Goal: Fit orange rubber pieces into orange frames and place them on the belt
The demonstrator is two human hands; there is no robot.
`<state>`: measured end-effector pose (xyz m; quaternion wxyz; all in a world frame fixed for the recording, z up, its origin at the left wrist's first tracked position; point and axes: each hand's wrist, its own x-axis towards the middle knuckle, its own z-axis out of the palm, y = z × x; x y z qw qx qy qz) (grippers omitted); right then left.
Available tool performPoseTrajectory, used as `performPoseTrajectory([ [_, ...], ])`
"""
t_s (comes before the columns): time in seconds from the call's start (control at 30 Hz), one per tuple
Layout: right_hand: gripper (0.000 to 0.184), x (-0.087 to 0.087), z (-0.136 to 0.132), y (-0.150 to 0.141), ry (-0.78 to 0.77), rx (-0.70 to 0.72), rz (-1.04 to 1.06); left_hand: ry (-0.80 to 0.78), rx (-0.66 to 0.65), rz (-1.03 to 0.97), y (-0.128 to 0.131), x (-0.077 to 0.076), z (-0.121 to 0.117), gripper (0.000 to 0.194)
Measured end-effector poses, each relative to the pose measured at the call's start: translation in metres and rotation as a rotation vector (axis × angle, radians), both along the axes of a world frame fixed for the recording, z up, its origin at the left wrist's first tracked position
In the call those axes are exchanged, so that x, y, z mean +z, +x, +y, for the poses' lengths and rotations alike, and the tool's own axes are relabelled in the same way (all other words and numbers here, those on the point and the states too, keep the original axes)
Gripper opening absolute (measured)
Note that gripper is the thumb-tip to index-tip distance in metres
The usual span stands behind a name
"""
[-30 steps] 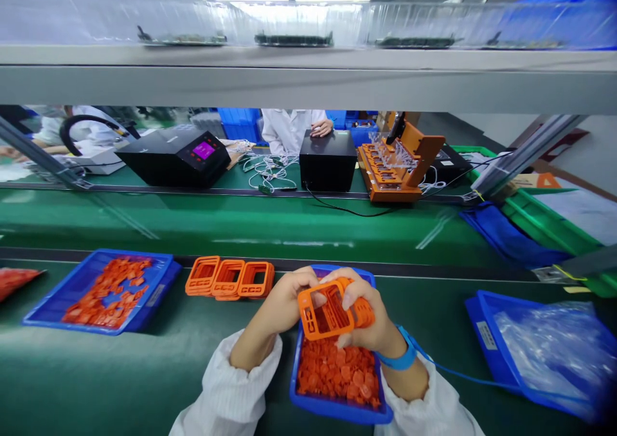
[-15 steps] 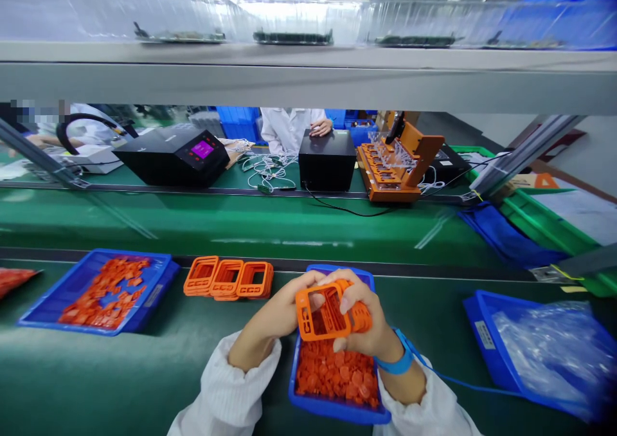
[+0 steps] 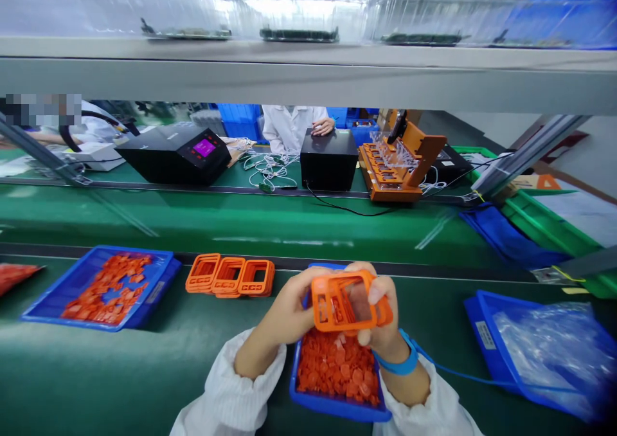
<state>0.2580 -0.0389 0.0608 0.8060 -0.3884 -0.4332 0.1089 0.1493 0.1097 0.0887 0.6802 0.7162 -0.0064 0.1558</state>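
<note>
Several orange plastic frames (image 3: 346,326) are held in a loose stack above a blue bin (image 3: 337,410) of small orange plastic pieces (image 3: 337,372). My right hand (image 3: 384,317), with a blue wrist strap (image 3: 407,357), is closed round their right end, thumb on the front. My left hand (image 3: 294,307) grips the left end; its fingertips are partly hidden behind the frames. The front frame is turned, its openings facing me. On the mat to the left, more orange frames (image 3: 255,287) lie in three overlapping stacks.
Another blue bin (image 3: 164,281) with orange pieces stands at left. A blue bin (image 3: 486,352) with clear plastic bags is at right. Beyond the green ledge are black boxes (image 3: 328,166), white cables and an orange fixture (image 3: 400,172). A co-worker's hand (image 3: 322,126) rests on one box.
The held frames have moved slightly right and up, and the front one has turned to lie more level. Both my hands have shifted with them. The bins and stacks have stayed put.
</note>
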Motion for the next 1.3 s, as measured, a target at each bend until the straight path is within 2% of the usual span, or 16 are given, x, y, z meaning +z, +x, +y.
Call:
performPoseTrajectory([
  [0.07, 0.062, 0.000, 0.000, -0.001, 0.009, -0.070, 0.025, 0.030, 0.002, -0.062, 0.000, 0.000, -0.006, 0.081],
  [0.13, 0.063, 0.001, 0.001, -0.001, -0.004, -0.103, 0.018, 0.074, 0.056, -0.088, 0.001, -0.002, -0.011, 0.094],
  [0.23, 0.063, 0.005, 0.002, -0.003, -0.012, -0.088, 0.038, 0.204, 0.161, -0.142, 0.003, -0.004, -0.012, 0.084],
  [0.33, 0.059, 0.010, 0.001, -0.007, 0.022, -0.082, 0.129, 0.276, 0.218, -0.213, 0.002, -0.005, -0.009, 0.050],
  [0.37, 0.056, 0.011, 0.001, -0.008, 0.036, -0.088, 0.153, 0.282, 0.229, -0.227, 0.001, -0.005, -0.008, 0.044],
  [0.4, 0.054, 0.012, 0.000, -0.009, 0.050, -0.093, 0.164, 0.280, 0.228, -0.236, 0.001, -0.004, -0.007, 0.046],
  [0.5, 0.053, 0.008, 0.001, -0.011, 0.052, -0.078, 0.141, 0.258, 0.173, -0.223, -0.001, 0.000, -0.011, 0.084],
  [0.53, 0.054, 0.006, 0.002, -0.011, 0.046, -0.071, 0.131, 0.247, 0.165, -0.207, -0.001, 0.002, -0.013, 0.089],
  [0.67, 0.053, 0.001, 0.005, -0.011, 0.044, -0.033, 0.132, 0.192, 0.197, -0.144, 0.001, 0.006, -0.019, 0.069],
  [0.83, 0.047, 0.005, 0.005, -0.013, 0.106, 0.027, 0.135, 0.160, 0.172, -0.152, 0.003, 0.004, -0.017, 0.072],
  [1.0, 0.046, 0.016, 0.002, -0.015, 0.134, -0.063, 0.293, 0.198, 0.198, -0.235, 0.003, -0.007, -0.010, 0.067],
  [1.13, 0.046, 0.020, -0.004, 0.004, 0.146, -0.153, 0.424, 0.176, 0.225, -0.227, -0.002, -0.013, 0.005, 0.063],
  [1.23, 0.043, 0.017, -0.009, 0.022, 0.079, -0.182, 0.343, 0.122, 0.269, -0.274, -0.007, -0.009, 0.015, 0.060],
  [1.3, 0.046, 0.014, -0.011, 0.028, -0.023, -0.123, 0.226, 0.106, 0.263, -0.278, -0.009, -0.005, 0.017, 0.060],
])
